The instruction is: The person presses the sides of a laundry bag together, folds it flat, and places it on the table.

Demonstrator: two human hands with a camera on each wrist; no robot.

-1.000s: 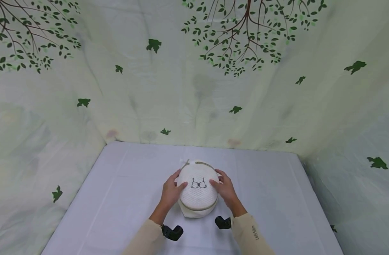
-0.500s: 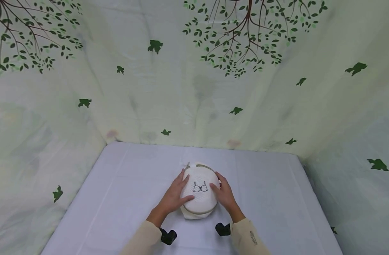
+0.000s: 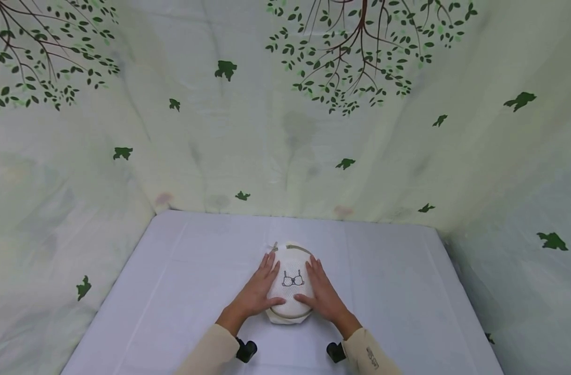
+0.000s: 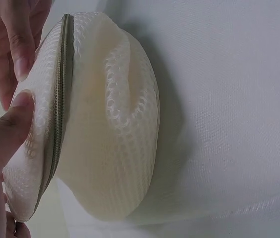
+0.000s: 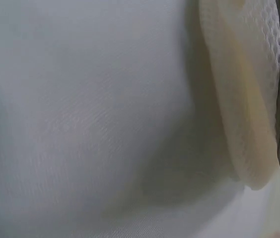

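Note:
A round white mesh laundry bag point(image 3: 292, 260) with a bra drawing on its top stands on the table, its lower part sagging. My left hand point(image 3: 254, 294) lies on the left of the top with fingers extended and thumb pointing inward. On the opposite side my right hand point(image 3: 327, 297) rests likewise, its fingers straight along the rim. A greenish zipper point(image 4: 58, 99) runs round the bag beneath the top panel in the left wrist view. There, the left thumb point(image 4: 11, 129) presses the panel. The right wrist view catches only the bag's side point(image 5: 249, 124) and zipper.
A white cloth covers the table point(image 3: 196, 260). Pale curtains point(image 3: 285, 146) printed with branches and leaves hang behind it and at both sides. Black wrist cameras point(image 3: 246, 351) sit by both cuffs, low over the table.
Both hands have gone from gripping the bag's sides to lying with extended fingers on its top, the left first, then the right. The bag looks slightly lower and narrower.

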